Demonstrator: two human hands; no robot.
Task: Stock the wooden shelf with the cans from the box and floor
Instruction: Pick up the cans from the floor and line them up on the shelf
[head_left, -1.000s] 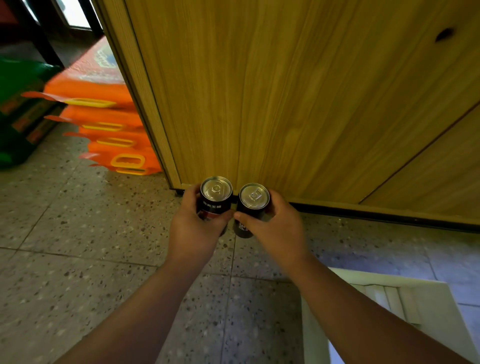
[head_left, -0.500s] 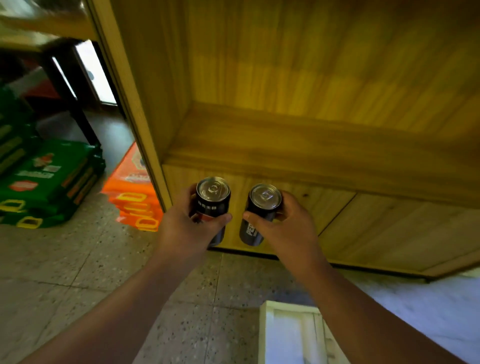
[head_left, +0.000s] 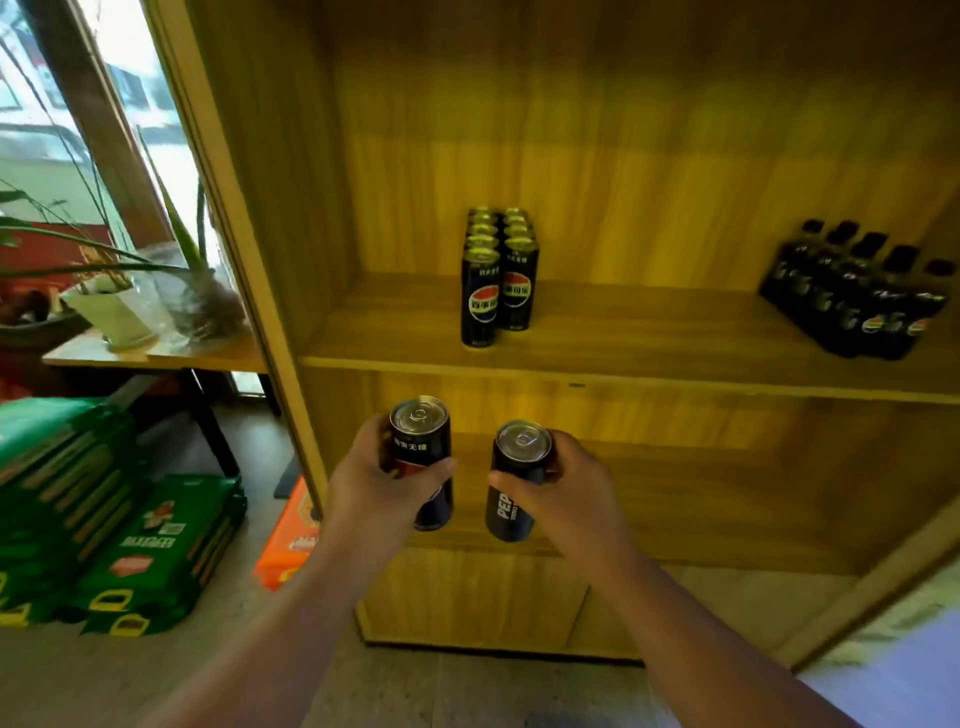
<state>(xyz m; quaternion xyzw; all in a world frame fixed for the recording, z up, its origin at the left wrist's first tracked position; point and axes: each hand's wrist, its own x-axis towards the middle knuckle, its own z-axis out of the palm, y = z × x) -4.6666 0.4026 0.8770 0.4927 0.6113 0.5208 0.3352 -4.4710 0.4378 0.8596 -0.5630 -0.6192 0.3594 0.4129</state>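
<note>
We hold one slim can in each hand before the wooden shelf (head_left: 623, 358): our left hand (head_left: 374, 493) wraps its fingers round the left can (head_left: 422, 457), our right hand (head_left: 566, 499) round the right can (head_left: 517, 480). Both stand nearly upright, long axis vertical, pull-tabs up. They look rigid, smooth, probably full and weighty, so mid-body grips suit. The stocked cans (head_left: 496, 275) stand above.
</note>
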